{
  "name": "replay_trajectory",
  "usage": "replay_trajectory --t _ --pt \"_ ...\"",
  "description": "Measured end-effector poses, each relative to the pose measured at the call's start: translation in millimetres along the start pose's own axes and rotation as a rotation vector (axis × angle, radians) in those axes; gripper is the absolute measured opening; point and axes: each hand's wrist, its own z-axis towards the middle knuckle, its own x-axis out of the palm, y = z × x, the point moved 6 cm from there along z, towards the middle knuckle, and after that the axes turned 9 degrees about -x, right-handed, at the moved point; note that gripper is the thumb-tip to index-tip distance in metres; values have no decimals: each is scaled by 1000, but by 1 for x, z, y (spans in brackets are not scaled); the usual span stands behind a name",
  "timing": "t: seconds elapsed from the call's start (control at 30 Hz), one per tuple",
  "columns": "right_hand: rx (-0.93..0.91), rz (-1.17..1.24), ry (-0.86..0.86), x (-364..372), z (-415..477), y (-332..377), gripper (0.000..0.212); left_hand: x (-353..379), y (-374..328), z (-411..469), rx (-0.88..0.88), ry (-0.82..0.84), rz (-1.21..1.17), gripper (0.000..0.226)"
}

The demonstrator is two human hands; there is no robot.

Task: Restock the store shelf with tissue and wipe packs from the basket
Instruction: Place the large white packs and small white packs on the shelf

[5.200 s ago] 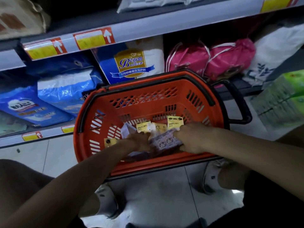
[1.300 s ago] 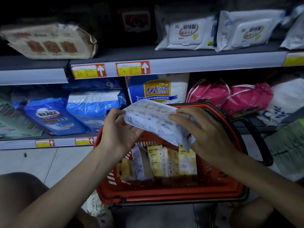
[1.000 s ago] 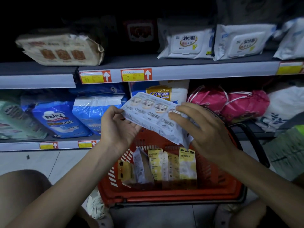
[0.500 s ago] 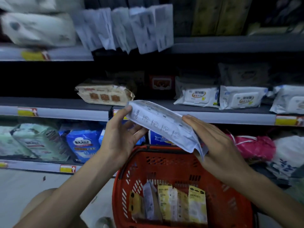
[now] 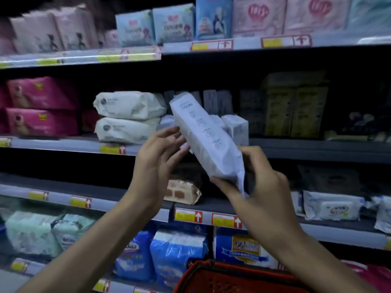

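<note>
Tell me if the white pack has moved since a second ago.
Yes, upward: the white pack was level with the blue-and-white bag and now reaches the shelf of stacked cream packs two levels higher.

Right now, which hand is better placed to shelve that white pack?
Likely the right hand: it grips the white pack low, top aimed at the shelf. The left hand is open beside it.

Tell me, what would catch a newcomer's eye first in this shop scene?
First, the pale pack at the centre, tilted with its top toward the shelves, held at its lower end by the right hand, with the open left hand beside it. Behind and to the left, two white packs lie stacked on a shelf, and a red basket shows at the bottom edge.
</note>
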Motion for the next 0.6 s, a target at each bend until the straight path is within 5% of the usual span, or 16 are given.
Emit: replay_trajectory --t 0.2,0.6 --pt "44 -80 -182 50 76 13 34 -4 -45 43 245 -88 527 38" --pt "307 -485 20 164 188 -33 51 -52 -62 125 118 -198 932 39"
